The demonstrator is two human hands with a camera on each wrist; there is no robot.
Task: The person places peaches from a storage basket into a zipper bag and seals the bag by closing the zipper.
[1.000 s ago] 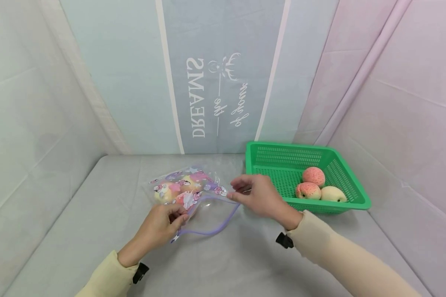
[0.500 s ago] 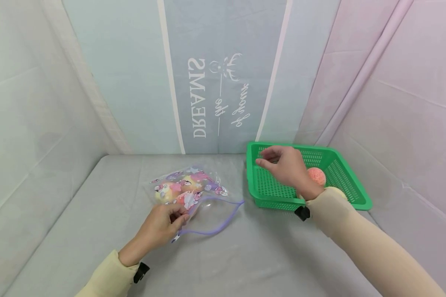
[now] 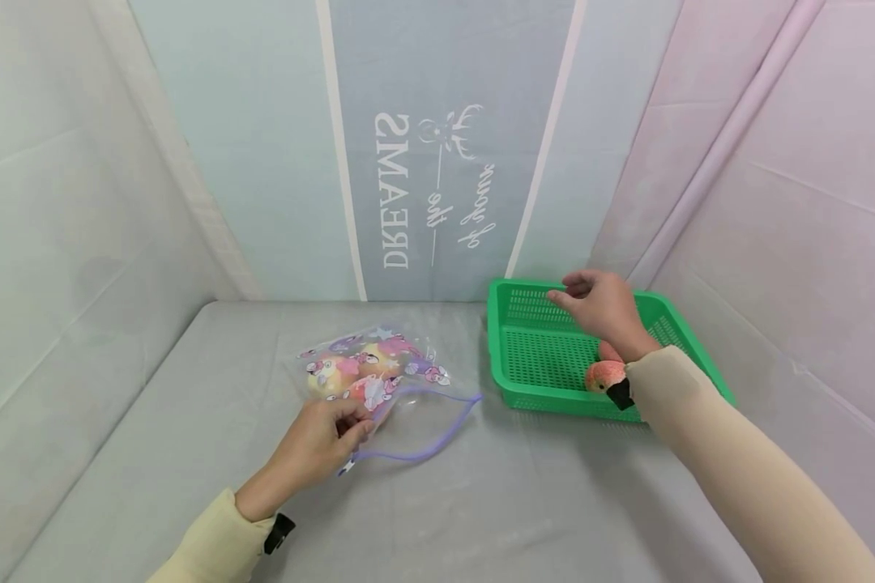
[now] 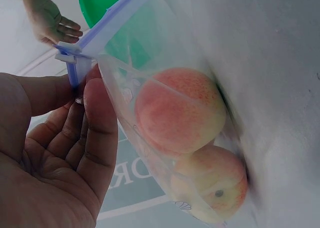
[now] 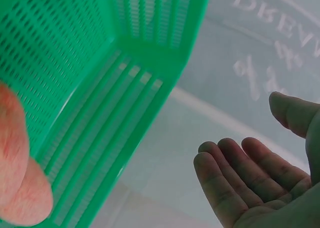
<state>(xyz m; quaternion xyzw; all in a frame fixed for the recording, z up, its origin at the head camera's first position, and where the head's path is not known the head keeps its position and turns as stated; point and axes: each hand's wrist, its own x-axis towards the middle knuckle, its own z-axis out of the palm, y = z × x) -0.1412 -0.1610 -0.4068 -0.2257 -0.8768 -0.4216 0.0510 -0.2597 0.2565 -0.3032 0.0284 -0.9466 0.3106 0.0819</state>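
A clear zip bag [image 3: 408, 374] printed with colourful cartoon figures lies on the grey surface, its purple-edged mouth spread toward me. Through its film I see several peaches [image 4: 182, 110]. My left hand [image 3: 317, 449] pinches the bag's near edge between thumb and fingers, beside the white slider [image 4: 69, 52] in the left wrist view. Over the green basket [image 3: 514, 387] hovers my right hand [image 3: 603, 305], holding nothing, its fingers and thumb apart in the right wrist view. Red-speckled peaches [image 3: 603, 376] sit in the basket, partly hidden by my right wrist and sleeve.
The grey cloth-covered surface [image 3: 437, 526] runs up to a printed curtain [image 3: 452, 73] at the back. Pale fabric walls stand at the left [image 3: 80, 243] and right [image 3: 809, 267]. The basket's raised rim stands near the right wall.
My right hand has left the bag's far corner and moved right, over the basket. My left hand stays at the bag's edge, and the bag mouth remains spread.
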